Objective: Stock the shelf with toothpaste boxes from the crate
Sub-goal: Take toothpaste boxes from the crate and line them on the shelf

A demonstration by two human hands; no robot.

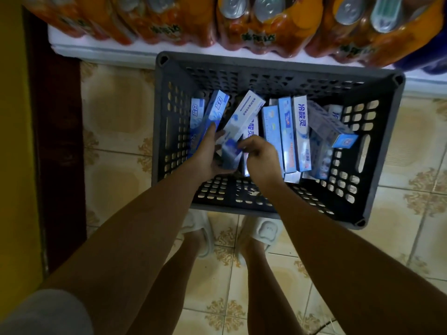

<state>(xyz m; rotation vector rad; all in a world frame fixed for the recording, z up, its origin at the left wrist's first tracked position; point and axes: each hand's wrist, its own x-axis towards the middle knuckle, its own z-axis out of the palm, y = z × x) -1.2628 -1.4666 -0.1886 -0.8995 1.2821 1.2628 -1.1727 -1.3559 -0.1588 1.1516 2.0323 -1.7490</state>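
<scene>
— How far along?
— Early: I see many toothpaste boxes left in the crate at twelve o'clock.
— Hands?
— Left hand cradles one tilted box; right hand pinches its end.

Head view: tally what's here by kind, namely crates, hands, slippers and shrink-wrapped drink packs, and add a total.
Crate: 1
Hands, left and right, both on the tilted toothpaste box: 2
Slippers, left and right: 2
Orange drink packs along the top edge: at least 3, partly cut off
Total: at least 8
</scene>
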